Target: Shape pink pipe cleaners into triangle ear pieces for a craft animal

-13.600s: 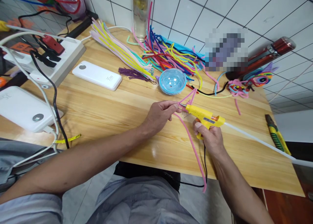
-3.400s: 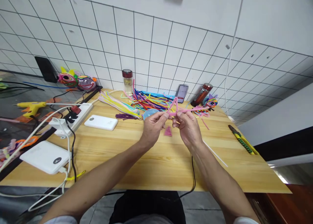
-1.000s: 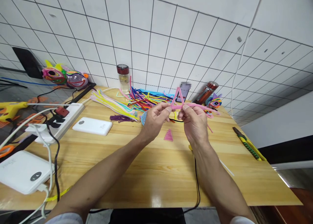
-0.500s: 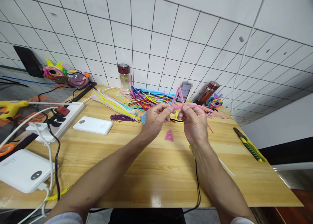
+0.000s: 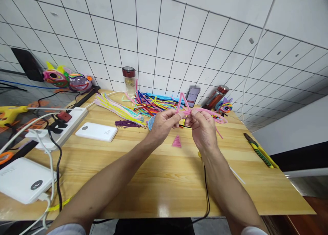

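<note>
Between my two hands is a pink pipe cleaner (image 5: 181,100) bent into an upright triangle, its long free ends trailing off to the right. My left hand (image 5: 165,125) is closed, thumb and forefinger pinching the triangle's left lower corner. At the right lower corner, my right hand (image 5: 204,126) pinches the pink strand in the same way. Below them on the table lies a small pink wound triangle (image 5: 176,141). A light blue round piece (image 5: 151,122) is partly hidden behind my left hand.
Bundles of coloured pipe cleaners (image 5: 156,103) lie at the back, near a glass bottle (image 5: 128,81), a phone (image 5: 193,96) and a dark red flask (image 5: 217,96). A white power bank (image 5: 96,131) and power strip (image 5: 64,127) sit left; pliers (image 5: 260,151) lie right.
The pink triangle has tipped slightly left, and its trailing ends on the right have curled downward and drawn in. Both hands keep their pinch with little movement.
</note>
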Motion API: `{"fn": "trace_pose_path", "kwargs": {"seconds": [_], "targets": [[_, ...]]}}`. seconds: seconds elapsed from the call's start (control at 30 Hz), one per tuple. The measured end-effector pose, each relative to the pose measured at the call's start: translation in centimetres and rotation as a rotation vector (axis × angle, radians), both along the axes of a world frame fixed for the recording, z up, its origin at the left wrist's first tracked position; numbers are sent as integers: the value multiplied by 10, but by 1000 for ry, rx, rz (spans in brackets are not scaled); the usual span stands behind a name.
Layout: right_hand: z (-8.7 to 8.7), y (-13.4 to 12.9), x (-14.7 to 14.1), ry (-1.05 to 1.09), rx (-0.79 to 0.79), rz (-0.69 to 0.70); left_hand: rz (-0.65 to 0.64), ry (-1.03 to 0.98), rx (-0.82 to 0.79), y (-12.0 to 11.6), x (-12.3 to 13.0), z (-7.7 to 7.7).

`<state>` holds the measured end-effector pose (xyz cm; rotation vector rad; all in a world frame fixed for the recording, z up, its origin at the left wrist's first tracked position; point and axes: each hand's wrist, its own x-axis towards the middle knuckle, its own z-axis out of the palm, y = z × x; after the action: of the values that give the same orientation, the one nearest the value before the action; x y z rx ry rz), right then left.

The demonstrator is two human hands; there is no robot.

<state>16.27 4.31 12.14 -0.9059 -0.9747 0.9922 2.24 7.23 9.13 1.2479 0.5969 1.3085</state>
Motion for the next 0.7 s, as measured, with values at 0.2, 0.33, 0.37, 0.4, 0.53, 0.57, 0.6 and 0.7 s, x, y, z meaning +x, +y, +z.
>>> {"fn": "trace_pose_path", "kwargs": {"seconds": [0.2,0.33,0.37,0.4,0.53,0.57,0.6,0.7], "targets": [[-1,1,1,15,-8,-6,10,6,8,1,0,0],[-2,2,1,10,-16,-9,-14,28,20,1,-1,1],[-2,2,1,5,-15,-13,-28,29,18,1,0,2],[-2,2,1,-3,-14,-16,-45,22,15,1,0,2],[-3,0,1,-89,2,-22,-56,-65,-2,1,2,5],[-4,-1,1,-121,7,-28,-37,-96,-1,2,2,6],[-4,-2,1,-156,13,-34,-9,-128,3,3,1,6],[-4,-6,1,-280,34,-57,76,-216,14,6,-3,10]]}}
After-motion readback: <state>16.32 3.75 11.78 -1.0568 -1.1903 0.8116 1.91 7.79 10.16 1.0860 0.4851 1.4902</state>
